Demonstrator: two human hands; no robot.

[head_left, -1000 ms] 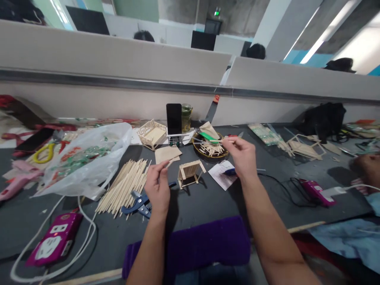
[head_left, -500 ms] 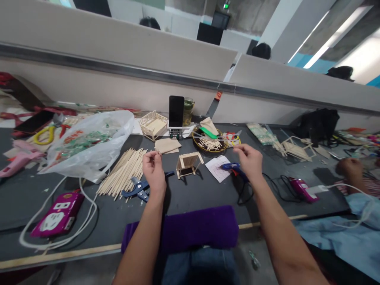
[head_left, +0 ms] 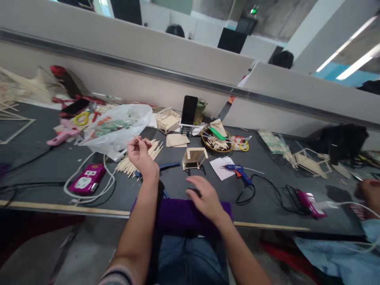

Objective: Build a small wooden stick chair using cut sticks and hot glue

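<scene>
My left hand (head_left: 143, 157) is raised over the near end of a pile of thin wooden sticks (head_left: 154, 149). Its fingers are curled, pinching what looks like a short wooden stick (head_left: 138, 138). Below it, blue-handled cutters (head_left: 169, 166) lie partly hidden behind my wrist. My right hand (head_left: 204, 196) hovers above a rolled purple cloth (head_left: 175, 213), thumb and fingers apart, holding nothing. Just beyond it stands a small stick-built piece of furniture (head_left: 194, 157) on thin legs. A blue glue gun (head_left: 242, 173) rests beside a marked white paper (head_left: 220, 168).
Further back are a stick-built tray frame (head_left: 168, 120), a phone on a stand (head_left: 189, 110), a jar (head_left: 200, 111) and a basket of stick pieces (head_left: 216, 149). At left are a plastic bag (head_left: 118, 130) and a purple power strip (head_left: 88, 179). Another person's hand (head_left: 371, 194) shows at right.
My view has turned left. My left hand has moved over the stick pile. My right hand has left the glue gun's side and come toward the purple cloth, its fingers spreading apart.
</scene>
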